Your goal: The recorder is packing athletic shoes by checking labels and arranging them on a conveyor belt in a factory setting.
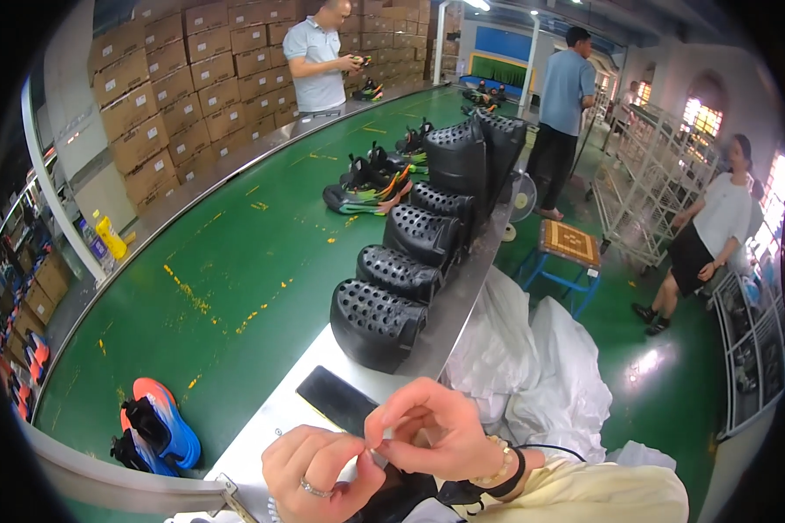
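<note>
Low in the view, my left hand (314,475) and my right hand (445,431) meet fingertip to fingertip. Both are closed in a pinch on a small whitish piece (387,433), mostly covered by the fingers, so its kind cannot be told. A ring sits on a left finger; a beaded bracelet and a black band circle the right wrist. Just beyond the hands, a dark flat phone-like slab (336,397) lies on the white tabletop (270,418). Something black below the hands is largely hidden.
Black perforated clog-shaped pieces (379,318) line the bench edge. Colourful sneakers (358,196) and a blue-orange pair (159,427) stand on the green belt (227,288). White plastic bags (554,375) and a stool (569,242) are at right. Several people stand farther off.
</note>
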Tool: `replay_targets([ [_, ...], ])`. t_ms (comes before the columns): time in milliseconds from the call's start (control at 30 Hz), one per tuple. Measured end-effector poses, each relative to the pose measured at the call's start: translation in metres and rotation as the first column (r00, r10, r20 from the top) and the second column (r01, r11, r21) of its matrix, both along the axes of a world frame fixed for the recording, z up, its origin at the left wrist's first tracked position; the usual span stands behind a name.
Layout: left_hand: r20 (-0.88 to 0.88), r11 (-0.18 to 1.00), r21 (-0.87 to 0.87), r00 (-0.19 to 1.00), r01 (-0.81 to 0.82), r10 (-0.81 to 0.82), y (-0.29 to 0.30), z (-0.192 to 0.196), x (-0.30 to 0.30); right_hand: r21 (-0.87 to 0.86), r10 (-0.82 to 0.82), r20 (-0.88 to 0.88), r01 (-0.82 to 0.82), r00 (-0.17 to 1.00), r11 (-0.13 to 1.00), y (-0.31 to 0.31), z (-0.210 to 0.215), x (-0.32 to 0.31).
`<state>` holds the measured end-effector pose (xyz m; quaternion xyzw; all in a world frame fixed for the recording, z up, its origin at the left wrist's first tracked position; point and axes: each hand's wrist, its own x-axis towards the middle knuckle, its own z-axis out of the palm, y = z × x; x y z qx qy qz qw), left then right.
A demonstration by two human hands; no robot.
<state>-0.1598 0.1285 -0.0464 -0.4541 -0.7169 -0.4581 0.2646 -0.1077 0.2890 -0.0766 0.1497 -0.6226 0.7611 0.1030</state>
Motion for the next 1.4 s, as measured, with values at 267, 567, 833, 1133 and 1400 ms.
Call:
replay_targets([
  [267,0.015,1.000,0.021,1.000,0.021,-0.022,0.008,0.001,0.002,0.011,0.011,-0.080,-0.010,0.997,1.000,0.006,-0.003,0.000],
  [567,0.088,0.994,0.095,0.994,0.057,-0.066,0.010,0.004,-0.005,-0.048,-0.011,-0.154,0.003,0.988,0.999,0.003,-0.003,-0.005],
  [833,0.112,0.983,0.148,0.986,0.109,-0.126,0.013,-0.014,-0.020,-0.242,0.161,0.026,-0.150,0.987,0.959,0.010,0.003,-0.014],
  [1133,0.147,0.991,0.092,0.983,0.096,-0.109,0.010,0.001,-0.023,-0.190,0.114,-0.023,-0.116,0.993,0.975,0.009,-0.001,-0.030],
  [1400,0.037,1.000,-0.019,0.999,-0.021,0.022,0.013,-0.003,-0.030,-0.093,0.033,-0.024,-0.035,0.999,0.995,0.014,-0.009,-0.036],
])
